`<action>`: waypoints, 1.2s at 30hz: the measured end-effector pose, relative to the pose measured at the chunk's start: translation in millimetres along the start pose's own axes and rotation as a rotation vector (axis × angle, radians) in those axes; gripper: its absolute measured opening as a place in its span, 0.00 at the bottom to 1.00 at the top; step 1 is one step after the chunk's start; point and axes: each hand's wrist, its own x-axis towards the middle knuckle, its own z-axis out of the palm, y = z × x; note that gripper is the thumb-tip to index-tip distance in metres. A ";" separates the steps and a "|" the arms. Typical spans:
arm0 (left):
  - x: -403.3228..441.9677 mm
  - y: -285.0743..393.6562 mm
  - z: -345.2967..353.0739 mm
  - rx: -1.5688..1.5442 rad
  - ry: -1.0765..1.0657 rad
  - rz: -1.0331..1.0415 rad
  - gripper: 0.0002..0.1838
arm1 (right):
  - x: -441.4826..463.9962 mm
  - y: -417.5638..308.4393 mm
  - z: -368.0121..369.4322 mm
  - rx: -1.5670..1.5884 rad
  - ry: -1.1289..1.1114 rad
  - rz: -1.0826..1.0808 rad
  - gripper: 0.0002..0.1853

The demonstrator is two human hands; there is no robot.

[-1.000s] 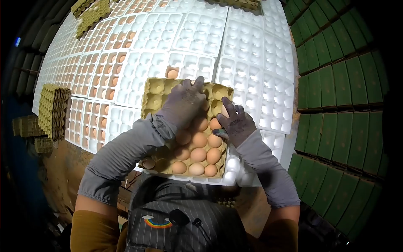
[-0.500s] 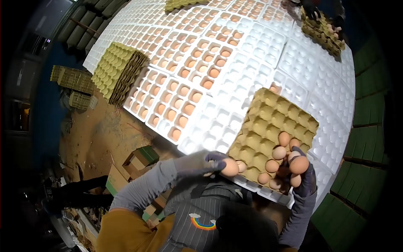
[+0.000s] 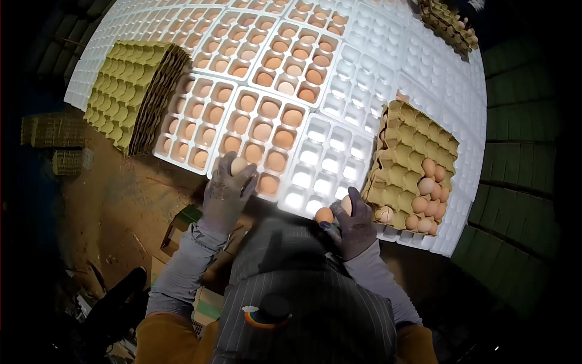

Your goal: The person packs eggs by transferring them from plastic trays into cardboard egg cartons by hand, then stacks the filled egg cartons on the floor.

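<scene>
My left hand [image 3: 225, 191], in a dirty grey glove, grips a light egg [image 3: 238, 165] over the lower left cells of a white tray [image 3: 258, 107] holding brown eggs. Fingers of my right hand [image 3: 356, 229] are wrapped around two eggs, a brown egg [image 3: 324, 215] and a paler egg [image 3: 346, 205]. That hand is at the front edge of a white tray with bare cells [image 3: 327, 162]. Close on its right lies a yellowish pulp egg tray [image 3: 397, 159], with several eggs [image 3: 431, 188] grouped on its right side and one egg [image 3: 384, 213] at its near left corner.
A stack of pulp trays [image 3: 124, 91] stands on the left of the white trays. More pulp trays [image 3: 447, 25] lie at the far right. Below the table's front edge is an open cardboard box [image 3: 176, 233]. Green stacked crates [image 3: 515, 188] line the right side.
My left hand has moved left with an egg, from beside the pulp tray to the filled white tray. The right hand has come left off the pulp tray, carrying two eggs. The view has shifted.
</scene>
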 end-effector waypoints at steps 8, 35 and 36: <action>3.7 61.1 40.1 -0.256 -0.414 0.275 0.24 | 22.1 -5.7 42.2 0.104 -0.047 0.105 0.21; 136.9 312.0 111.5 -0.296 0.046 0.793 0.18 | -0.4 261.5 -122.8 0.004 0.353 -0.023 0.21; 140.9 319.2 120.8 -0.281 0.043 0.790 0.18 | 9.4 277.3 -125.3 0.066 0.257 -0.086 0.24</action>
